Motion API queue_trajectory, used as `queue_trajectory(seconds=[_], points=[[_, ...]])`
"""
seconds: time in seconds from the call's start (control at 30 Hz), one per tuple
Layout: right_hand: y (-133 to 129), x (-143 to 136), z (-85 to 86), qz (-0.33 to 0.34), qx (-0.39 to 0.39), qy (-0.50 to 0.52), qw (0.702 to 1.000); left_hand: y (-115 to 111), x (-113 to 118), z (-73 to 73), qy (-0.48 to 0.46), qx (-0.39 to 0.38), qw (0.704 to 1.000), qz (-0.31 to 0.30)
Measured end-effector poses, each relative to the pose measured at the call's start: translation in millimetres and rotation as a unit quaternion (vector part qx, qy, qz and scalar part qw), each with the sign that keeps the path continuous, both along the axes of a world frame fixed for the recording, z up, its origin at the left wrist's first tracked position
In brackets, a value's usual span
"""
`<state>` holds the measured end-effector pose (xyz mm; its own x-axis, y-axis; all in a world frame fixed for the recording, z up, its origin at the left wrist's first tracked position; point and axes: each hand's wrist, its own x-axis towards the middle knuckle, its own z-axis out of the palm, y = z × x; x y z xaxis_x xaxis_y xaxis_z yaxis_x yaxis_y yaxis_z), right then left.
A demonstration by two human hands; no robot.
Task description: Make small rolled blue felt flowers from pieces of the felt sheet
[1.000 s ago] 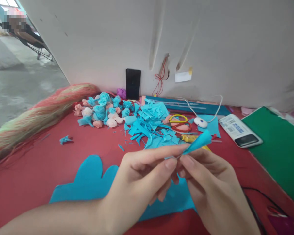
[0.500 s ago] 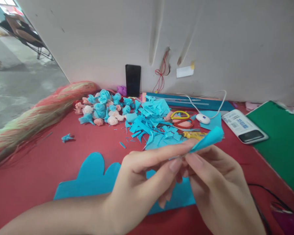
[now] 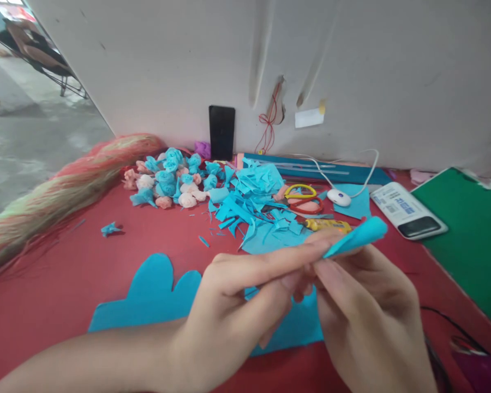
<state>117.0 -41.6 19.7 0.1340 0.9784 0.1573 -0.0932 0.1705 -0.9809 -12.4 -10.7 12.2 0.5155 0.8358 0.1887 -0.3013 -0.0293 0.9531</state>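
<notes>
Between the fingertips of both hands is a rolled strip of blue crepe paper (image 3: 358, 236), its wider end pointing up and to the right. My left hand (image 3: 245, 305) pinches the roll's narrow end with thumb and index finger. My right hand (image 3: 364, 305) grips the same roll, its thumb pressed beside the left fingertips. The lower end of the roll is hidden by the fingers. Beneath my hands lies a blue crepe paper sheet (image 3: 147, 305) with a scalloped upper edge. Further back is a heap of blue paper scraps (image 3: 257, 185).
Blue, pink and white paper roses (image 3: 166, 183) are piled left of the scraps. Scissors (image 3: 305, 199) with yellow and red handles and a yellow tube (image 3: 329, 225) lie at right. A black phone (image 3: 222, 132) leans on the wall; a white power bank (image 3: 407, 212) borders a green board (image 3: 466, 234).
Both hands have shifted slightly to the right with the rolled paper. The roll has turned, its wide end now lower and further right, and looks more tightly wound.
</notes>
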Motion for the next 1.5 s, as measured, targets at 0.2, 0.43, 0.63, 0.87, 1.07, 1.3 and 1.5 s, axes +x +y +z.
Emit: queue_trajectory(seconds=[0.2,0.43,0.63,0.87,1.07,1.3,1.5], points=[[0,4,1.3,-0.02,0.044,-0.009,0.999,-3,0,3.1,-0.036,-0.072,0.996,-0.038],[8,6,4.7,-0.075,0.032,0.042,0.996,-3,1,5.1,-0.104,-0.213,0.964,-0.123],[7,10,6.4,-0.013,0.021,0.035,0.999,-1,4,6.8,-0.152,-0.323,0.916,-0.182],[6,14,6.3,0.037,0.045,0.034,0.998,-3,5,10.4,-0.179,-0.382,0.885,-0.195],[3,14,5.2,0.011,0.031,0.032,0.999,-4,5,10.7,-0.164,-0.39,0.886,-0.191],[6,10,5.8,-0.028,0.035,0.025,0.999,-2,8,1.8,-0.165,-0.308,0.919,-0.18],[6,11,5.9,-0.028,0.052,0.005,0.998,-1,6,-1.1,-0.132,-0.281,0.937,-0.158]])
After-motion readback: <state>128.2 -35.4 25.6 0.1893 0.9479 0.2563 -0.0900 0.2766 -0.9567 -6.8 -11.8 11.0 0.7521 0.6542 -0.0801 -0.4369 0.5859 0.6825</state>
